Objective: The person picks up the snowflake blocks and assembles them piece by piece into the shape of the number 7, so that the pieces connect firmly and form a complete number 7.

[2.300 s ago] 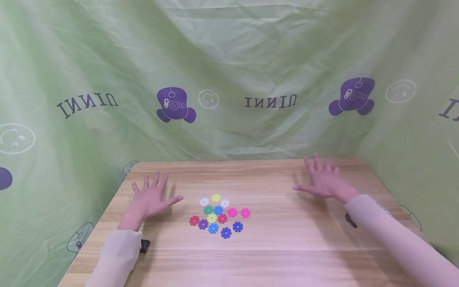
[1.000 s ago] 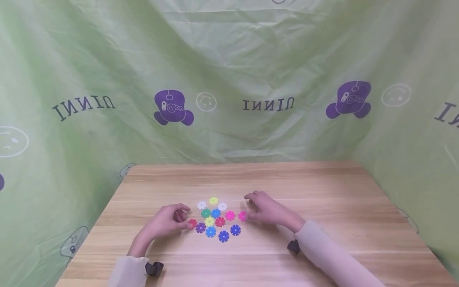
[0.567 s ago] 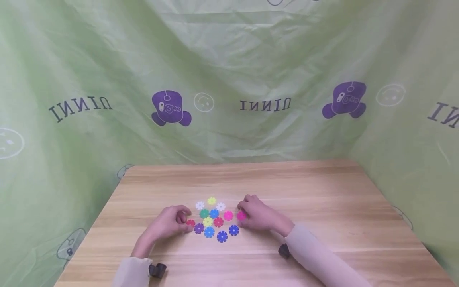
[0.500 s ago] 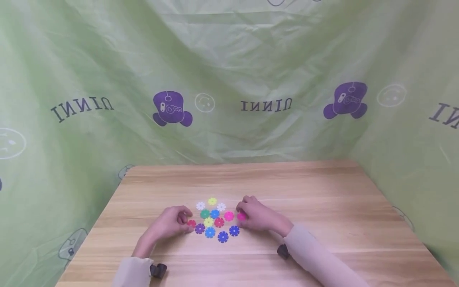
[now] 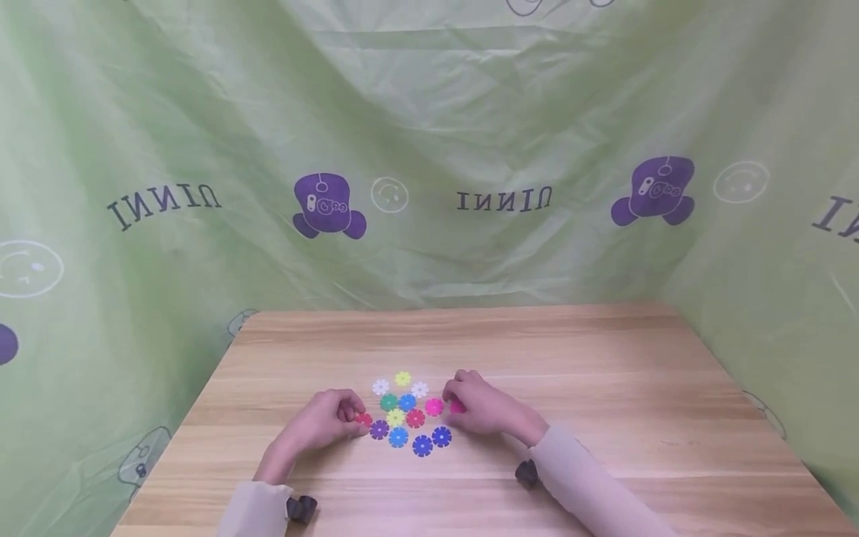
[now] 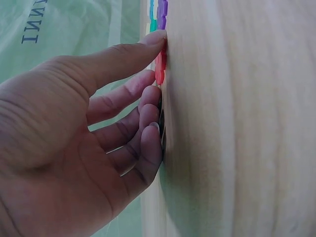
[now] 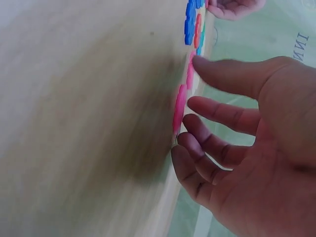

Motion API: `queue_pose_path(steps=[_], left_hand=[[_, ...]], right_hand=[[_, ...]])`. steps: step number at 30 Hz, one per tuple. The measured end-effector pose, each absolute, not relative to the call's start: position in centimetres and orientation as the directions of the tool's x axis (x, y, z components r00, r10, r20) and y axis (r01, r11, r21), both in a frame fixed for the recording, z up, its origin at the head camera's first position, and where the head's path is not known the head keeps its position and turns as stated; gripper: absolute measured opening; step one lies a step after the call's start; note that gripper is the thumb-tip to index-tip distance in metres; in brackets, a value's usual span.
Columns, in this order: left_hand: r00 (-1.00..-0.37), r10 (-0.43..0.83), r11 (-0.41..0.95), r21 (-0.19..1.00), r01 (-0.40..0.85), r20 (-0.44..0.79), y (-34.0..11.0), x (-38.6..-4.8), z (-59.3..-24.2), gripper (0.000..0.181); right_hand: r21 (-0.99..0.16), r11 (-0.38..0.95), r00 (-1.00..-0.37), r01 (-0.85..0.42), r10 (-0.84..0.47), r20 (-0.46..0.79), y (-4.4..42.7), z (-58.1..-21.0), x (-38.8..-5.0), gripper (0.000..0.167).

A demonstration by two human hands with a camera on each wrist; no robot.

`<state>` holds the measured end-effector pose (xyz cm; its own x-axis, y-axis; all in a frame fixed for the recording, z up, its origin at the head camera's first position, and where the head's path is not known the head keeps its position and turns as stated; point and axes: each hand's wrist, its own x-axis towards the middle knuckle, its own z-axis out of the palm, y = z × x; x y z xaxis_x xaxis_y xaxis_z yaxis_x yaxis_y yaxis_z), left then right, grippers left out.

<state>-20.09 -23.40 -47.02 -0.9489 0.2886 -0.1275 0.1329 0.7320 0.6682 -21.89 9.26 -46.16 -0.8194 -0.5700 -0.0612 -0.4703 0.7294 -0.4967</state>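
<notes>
Several flat, flower-shaped discs lie spread on the wooden table. In the head view my left hand is at the left edge of the group, its thumb and index finger at opposite edges of a red disc; the left wrist view shows this red disc between them. My right hand is over the rightmost pink disc, partly hiding it. In the right wrist view that pink disc lies flat beside loosely bent fingers, with the thumb apart from it. A second pink disc lies just left of it.
Between the hands lie yellow, white, green, purple and blue discs. A green printed curtain hangs behind and beside the table. Dark devices are at both wrists.
Both hands have come in from the table's sides to the disc group. The left thumb and index finger have closed on the red disc; the right fingers have bent over the pink one.
</notes>
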Motion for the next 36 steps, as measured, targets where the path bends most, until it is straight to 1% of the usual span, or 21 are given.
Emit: queue_pose_path(steps=[5,11,17,26,32,36], left_hand=[[-0.95,0.282,0.725,0.677,0.122,-0.131,-23.2,-20.0,-47.1,0.025],[-0.956,0.25,0.738,0.669,0.087,-0.152,-23.1,-19.8,-46.9,0.026],[-0.955,0.261,0.732,0.674,0.099,-0.144,-22.9,-19.6,-46.7,0.027],[-0.954,0.269,0.722,0.683,0.11,-0.13,-22.8,-19.5,-46.7,0.028],[-0.974,0.193,0.741,0.668,0.068,-0.115,-22.3,-19.5,-46.9,0.026],[-0.981,0.159,0.746,0.665,0.043,-0.115,-22.0,-19.4,-46.9,0.021]], right_hand=[[-0.499,0.749,-0.844,-0.436,-0.533,-0.062,9.8,-46.1,-22.0,0.02],[-0.55,0.751,-0.862,-0.366,-0.496,-0.104,10.0,-45.8,-22.2,0.014],[-0.578,0.745,-0.868,-0.332,-0.481,-0.12,10.3,-45.7,-22.1,0.014],[-0.604,0.723,-0.858,-0.335,-0.499,-0.122,10.5,-45.6,-22.1,0.018],[-0.604,0.706,-0.851,-0.371,-0.519,-0.084,10.8,-45.7,-21.8,0.02],[-0.604,0.7,-0.853,-0.381,-0.518,-0.063,11.3,-45.6,-21.6,0.022]])
